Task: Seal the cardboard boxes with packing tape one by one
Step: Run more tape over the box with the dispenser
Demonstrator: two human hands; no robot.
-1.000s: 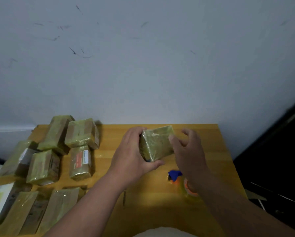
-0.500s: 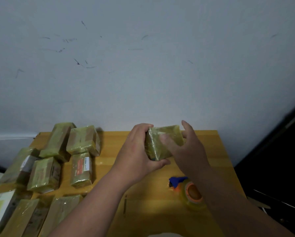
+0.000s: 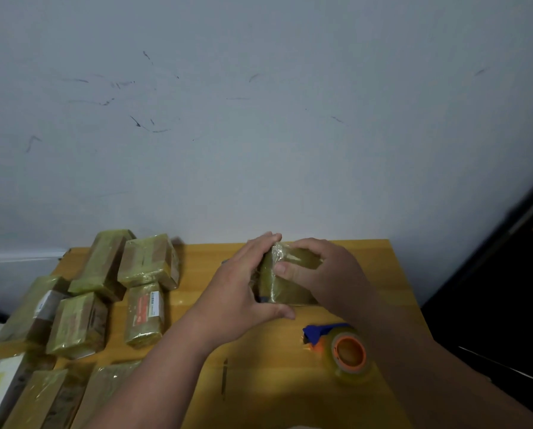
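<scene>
A small cardboard box (image 3: 285, 286) wrapped in yellowish tape is held between both hands above the far middle of the wooden table (image 3: 271, 385). My left hand (image 3: 240, 292) grips its left end, thumb underneath and fingers over the top. My right hand (image 3: 327, 274) holds the right side, its thumb pressing the crinkled tape on the near face. A roll of clear packing tape (image 3: 350, 356) with an orange core and a blue dispenser blade lies on the table just below my right wrist.
Several taped boxes (image 3: 147, 261) are stacked and spread over the table's left side, down to the near left corner (image 3: 42, 397). A grey wall stands right behind the table. A dark cabinet (image 3: 506, 289) is to the right of the table edge.
The box has been turned and lowered towards the table. My right hand moved from its far edge onto its near face, thumb now pressing the tape.
</scene>
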